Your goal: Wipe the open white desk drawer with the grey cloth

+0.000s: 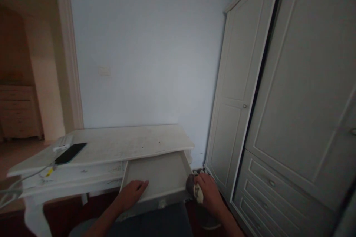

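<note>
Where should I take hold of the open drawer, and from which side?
Probably by the pale handle, approached from the person's side. The drawer stands pulled out from the table, its front panel facing the person with the handle near the middle.

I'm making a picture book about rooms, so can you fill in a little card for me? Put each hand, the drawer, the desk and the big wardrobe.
Left hand: over the drawer's left front; can't tell if it touches
Right hand: holds a grey-and-cream thing, too blurry to name
Drawer: pulled open
Desk: white, against the wall
On the desk: dark phone, lying at the left end
Wardrobe: pale, on the picture's right
</note>
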`<act>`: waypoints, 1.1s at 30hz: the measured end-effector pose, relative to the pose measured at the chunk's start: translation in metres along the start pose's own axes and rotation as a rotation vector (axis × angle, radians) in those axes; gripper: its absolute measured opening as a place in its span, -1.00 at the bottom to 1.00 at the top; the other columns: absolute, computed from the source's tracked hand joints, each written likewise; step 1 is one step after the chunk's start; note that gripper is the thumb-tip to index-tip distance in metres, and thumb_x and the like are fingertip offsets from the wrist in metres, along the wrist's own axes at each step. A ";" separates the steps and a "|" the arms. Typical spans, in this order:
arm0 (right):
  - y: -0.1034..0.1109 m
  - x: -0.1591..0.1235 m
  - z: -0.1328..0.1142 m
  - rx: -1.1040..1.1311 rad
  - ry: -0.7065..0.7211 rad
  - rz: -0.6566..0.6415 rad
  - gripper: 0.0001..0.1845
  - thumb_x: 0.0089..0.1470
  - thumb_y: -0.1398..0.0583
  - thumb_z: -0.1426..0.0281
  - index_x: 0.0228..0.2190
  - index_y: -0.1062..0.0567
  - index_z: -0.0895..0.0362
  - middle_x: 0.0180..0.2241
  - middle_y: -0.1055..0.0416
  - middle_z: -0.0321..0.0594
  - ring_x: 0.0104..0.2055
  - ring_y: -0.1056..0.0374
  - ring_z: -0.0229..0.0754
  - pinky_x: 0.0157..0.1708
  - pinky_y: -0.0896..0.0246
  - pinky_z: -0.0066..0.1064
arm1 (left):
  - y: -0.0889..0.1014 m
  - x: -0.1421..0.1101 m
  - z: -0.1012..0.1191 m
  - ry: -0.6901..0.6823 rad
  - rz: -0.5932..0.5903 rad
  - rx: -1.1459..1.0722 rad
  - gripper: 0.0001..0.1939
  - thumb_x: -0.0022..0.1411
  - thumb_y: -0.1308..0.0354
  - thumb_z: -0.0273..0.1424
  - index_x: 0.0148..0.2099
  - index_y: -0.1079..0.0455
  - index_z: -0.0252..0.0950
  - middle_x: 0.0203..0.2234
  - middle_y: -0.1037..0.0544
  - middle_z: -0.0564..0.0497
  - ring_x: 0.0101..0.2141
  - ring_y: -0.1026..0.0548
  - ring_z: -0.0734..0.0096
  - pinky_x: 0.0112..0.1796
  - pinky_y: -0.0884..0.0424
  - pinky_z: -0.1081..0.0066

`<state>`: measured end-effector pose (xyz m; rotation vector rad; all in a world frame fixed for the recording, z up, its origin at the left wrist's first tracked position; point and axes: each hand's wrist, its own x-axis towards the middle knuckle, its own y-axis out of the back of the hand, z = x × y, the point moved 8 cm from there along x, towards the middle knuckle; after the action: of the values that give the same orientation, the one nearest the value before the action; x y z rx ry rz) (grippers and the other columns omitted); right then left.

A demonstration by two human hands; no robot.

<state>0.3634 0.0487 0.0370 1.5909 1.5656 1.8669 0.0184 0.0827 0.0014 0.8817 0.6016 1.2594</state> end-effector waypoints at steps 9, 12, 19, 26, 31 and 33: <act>-0.039 -0.006 -0.027 0.059 -0.069 0.203 -0.62 -0.14 -0.20 0.51 -0.19 -0.36 0.07 -0.16 -0.33 -0.12 -0.15 -0.27 0.01 -0.14 -0.11 -0.23 | -0.004 0.001 -0.005 0.035 -0.013 0.010 -0.21 0.37 0.30 0.24 -0.27 -0.56 -0.22 -0.26 -0.66 -0.09 -0.16 -0.56 0.14 -0.06 -0.35 0.28; -0.041 -0.002 -0.037 0.095 -0.096 0.190 -0.65 -0.09 -0.18 0.52 -0.19 -0.35 0.07 -0.14 -0.35 -0.12 -0.14 -0.28 0.01 -0.13 -0.10 -0.23 | -0.003 0.000 -0.002 0.024 -0.007 0.018 -0.21 0.37 0.30 0.25 -0.29 -0.55 -0.21 -0.29 -0.65 -0.08 -0.19 -0.55 0.15 -0.09 -0.35 0.29; -0.036 0.031 -0.046 0.232 -0.172 -0.182 -0.52 -0.16 -0.29 0.41 -0.13 -0.33 0.03 -0.17 -0.42 -0.25 -0.17 -0.34 -0.07 -0.19 -0.09 -0.34 | 0.001 -0.003 0.005 -0.015 0.016 -0.036 -0.30 0.40 0.28 0.19 -0.27 -0.50 -0.19 -0.31 -0.63 -0.04 -0.19 -0.55 0.18 -0.12 -0.36 0.31; -0.067 0.076 -0.111 0.326 -0.066 -0.558 -0.21 -0.27 -0.47 0.23 0.02 -0.36 -0.03 -0.04 -0.48 -0.27 -0.08 -0.44 0.01 -0.19 -0.20 -0.33 | 0.019 -0.008 0.006 -0.061 0.200 -0.309 -0.37 0.40 0.24 0.20 -0.15 -0.43 -0.15 -0.29 -0.59 -0.01 -0.23 -0.53 0.22 -0.13 -0.43 0.31; -0.102 0.096 -0.193 0.303 0.089 -0.494 0.12 -0.27 -0.52 0.19 0.30 -0.20 -0.15 0.16 -0.45 -0.16 0.03 -0.44 0.14 -0.10 -0.29 -0.25 | 0.030 -0.011 -0.004 -0.080 0.297 -0.503 -0.33 0.38 0.26 0.22 -0.29 -0.40 -0.17 -0.43 -0.53 0.02 -0.33 -0.48 0.24 -0.17 -0.46 0.28; -0.111 0.098 -0.216 0.289 0.143 -0.404 0.33 -0.28 -0.54 0.19 0.40 -0.01 -0.12 0.30 -0.32 -0.08 0.08 -0.41 0.18 -0.03 -0.30 -0.23 | 0.035 -0.013 -0.008 -0.069 0.342 -0.527 -0.35 0.34 0.19 0.24 -0.35 -0.40 -0.17 -0.43 -0.54 0.01 -0.31 -0.49 0.21 -0.13 -0.47 0.25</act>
<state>0.1020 0.0442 0.0379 1.1368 2.1124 1.6190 -0.0107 0.0741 0.0250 0.5908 0.0457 1.5903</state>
